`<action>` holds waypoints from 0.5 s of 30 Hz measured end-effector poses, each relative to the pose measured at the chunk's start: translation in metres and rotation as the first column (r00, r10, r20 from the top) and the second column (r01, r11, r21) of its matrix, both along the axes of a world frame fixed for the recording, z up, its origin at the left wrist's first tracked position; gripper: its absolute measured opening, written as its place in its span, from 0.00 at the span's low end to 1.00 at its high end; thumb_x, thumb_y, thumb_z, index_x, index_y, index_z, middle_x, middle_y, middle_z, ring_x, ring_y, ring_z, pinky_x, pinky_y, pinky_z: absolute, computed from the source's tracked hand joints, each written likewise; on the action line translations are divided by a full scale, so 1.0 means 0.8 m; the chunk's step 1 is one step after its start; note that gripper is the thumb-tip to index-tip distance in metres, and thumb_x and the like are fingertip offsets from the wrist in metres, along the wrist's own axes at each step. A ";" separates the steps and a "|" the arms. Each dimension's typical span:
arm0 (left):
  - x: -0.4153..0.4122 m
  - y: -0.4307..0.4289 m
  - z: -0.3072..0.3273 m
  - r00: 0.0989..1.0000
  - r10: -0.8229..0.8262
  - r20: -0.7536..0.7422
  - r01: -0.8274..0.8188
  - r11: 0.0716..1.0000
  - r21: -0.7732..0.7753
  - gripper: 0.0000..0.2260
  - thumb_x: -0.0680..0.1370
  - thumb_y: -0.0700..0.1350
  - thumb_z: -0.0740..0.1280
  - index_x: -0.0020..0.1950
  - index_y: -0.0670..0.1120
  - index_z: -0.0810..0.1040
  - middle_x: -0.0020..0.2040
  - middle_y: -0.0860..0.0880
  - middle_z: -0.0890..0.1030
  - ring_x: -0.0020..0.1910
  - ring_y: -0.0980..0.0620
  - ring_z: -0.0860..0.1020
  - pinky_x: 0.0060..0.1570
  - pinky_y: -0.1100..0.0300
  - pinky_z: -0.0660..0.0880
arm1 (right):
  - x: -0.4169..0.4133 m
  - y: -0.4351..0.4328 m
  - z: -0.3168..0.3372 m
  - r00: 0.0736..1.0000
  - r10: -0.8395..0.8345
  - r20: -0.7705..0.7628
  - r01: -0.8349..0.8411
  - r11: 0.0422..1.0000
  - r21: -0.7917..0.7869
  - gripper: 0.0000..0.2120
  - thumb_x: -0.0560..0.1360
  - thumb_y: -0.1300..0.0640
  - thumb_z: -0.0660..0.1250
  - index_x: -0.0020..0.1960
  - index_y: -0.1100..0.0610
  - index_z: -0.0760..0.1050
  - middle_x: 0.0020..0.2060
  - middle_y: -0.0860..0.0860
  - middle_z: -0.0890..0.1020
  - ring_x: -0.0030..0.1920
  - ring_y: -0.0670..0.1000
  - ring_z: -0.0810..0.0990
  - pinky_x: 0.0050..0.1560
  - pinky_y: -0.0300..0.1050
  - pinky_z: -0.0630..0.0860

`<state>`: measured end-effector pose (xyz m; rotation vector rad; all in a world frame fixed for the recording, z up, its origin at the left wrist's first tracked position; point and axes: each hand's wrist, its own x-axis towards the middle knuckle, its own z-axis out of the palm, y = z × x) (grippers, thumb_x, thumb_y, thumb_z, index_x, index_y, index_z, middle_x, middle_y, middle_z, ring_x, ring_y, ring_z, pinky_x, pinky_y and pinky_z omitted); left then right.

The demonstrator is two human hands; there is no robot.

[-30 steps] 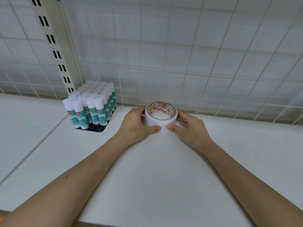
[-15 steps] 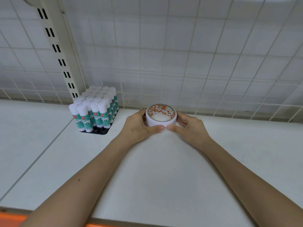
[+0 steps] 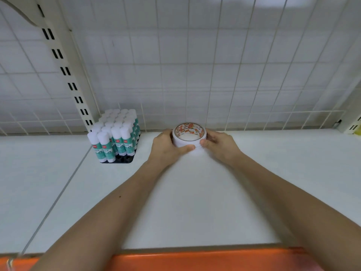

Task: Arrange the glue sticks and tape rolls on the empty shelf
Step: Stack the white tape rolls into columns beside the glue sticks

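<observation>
A white tape roll [image 3: 188, 136] with an orange-printed core lies flat on the white shelf [image 3: 195, 192], close to the wire back grid. It looks like a stack of two rolls. My left hand [image 3: 166, 147] grips its left side, thumb curled along the front. My right hand [image 3: 219, 144] grips its right side, thumb at the front. To the left, a block of several glue sticks [image 3: 115, 136] with white caps and green labels stands upright in a black tray.
A white wire grid [image 3: 195, 75] closes the back of the shelf. A slotted cream upright [image 3: 66, 71] rises at the back left, beside the glue sticks. A seam [image 3: 58, 194] splits the shelf boards at the left. An orange strip [image 3: 195, 259] runs along the front edge.
Both hands have pushed the tape roll a little farther back toward the grid. The view has pulled back, so the orange front edge now shows.
</observation>
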<state>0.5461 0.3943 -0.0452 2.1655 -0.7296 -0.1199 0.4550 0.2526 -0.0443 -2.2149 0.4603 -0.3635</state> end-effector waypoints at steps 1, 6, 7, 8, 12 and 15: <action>0.001 0.000 0.001 1.000 0.001 -0.009 -0.001 1.000 0.020 0.26 0.66 0.53 0.75 0.60 0.45 0.74 0.57 0.49 0.79 0.56 0.50 0.77 0.49 0.65 0.68 | 0.000 0.002 0.002 1.000 0.006 -0.028 -0.007 1.000 -0.018 0.16 0.76 0.56 0.63 0.63 0.54 0.73 0.58 0.53 0.80 0.60 0.51 0.75 0.60 0.38 0.67; -0.011 0.006 0.006 0.998 -0.030 0.049 0.025 0.995 0.097 0.31 0.68 0.53 0.74 0.65 0.42 0.67 0.65 0.44 0.72 0.64 0.46 0.69 0.56 0.61 0.64 | -0.021 0.004 0.014 0.993 -0.024 -0.116 0.017 0.998 -0.062 0.25 0.77 0.51 0.60 0.72 0.56 0.61 0.70 0.52 0.67 0.69 0.53 0.66 0.65 0.37 0.59; -0.017 0.009 0.008 0.995 -0.028 0.094 0.019 0.995 0.095 0.32 0.69 0.51 0.73 0.68 0.41 0.64 0.67 0.44 0.69 0.66 0.46 0.67 0.58 0.61 0.62 | -0.031 -0.001 0.016 0.993 -0.037 -0.111 0.028 0.996 -0.083 0.25 0.78 0.51 0.60 0.72 0.55 0.60 0.71 0.51 0.65 0.69 0.52 0.66 0.66 0.36 0.57; -0.024 0.011 0.010 0.988 -0.023 0.151 0.011 0.997 0.079 0.33 0.71 0.50 0.72 0.70 0.42 0.62 0.69 0.45 0.68 0.67 0.45 0.65 0.59 0.62 0.60 | -0.044 -0.009 0.018 0.993 -0.048 -0.110 0.036 0.993 -0.109 0.24 0.78 0.51 0.59 0.72 0.54 0.61 0.71 0.51 0.66 0.69 0.52 0.66 0.66 0.36 0.57; -0.065 -0.003 0.026 0.941 -0.035 0.337 0.025 0.999 0.033 0.25 0.74 0.46 0.68 0.69 0.44 0.65 0.67 0.47 0.70 0.66 0.47 0.65 0.63 0.60 0.62 | -0.105 -0.042 0.024 0.988 -0.068 -0.141 0.047 0.987 -0.151 0.21 0.78 0.50 0.59 0.70 0.51 0.64 0.69 0.49 0.68 0.68 0.51 0.67 0.66 0.36 0.58; -0.117 -0.046 0.031 0.922 -0.071 0.381 0.051 0.997 0.062 0.22 0.76 0.47 0.66 0.68 0.44 0.67 0.66 0.46 0.72 0.67 0.47 0.65 0.63 0.60 0.61 | -0.163 -0.076 0.027 0.988 -0.084 -0.131 0.058 0.980 -0.188 0.20 0.78 0.52 0.60 0.69 0.52 0.66 0.69 0.48 0.68 0.68 0.50 0.66 0.66 0.36 0.58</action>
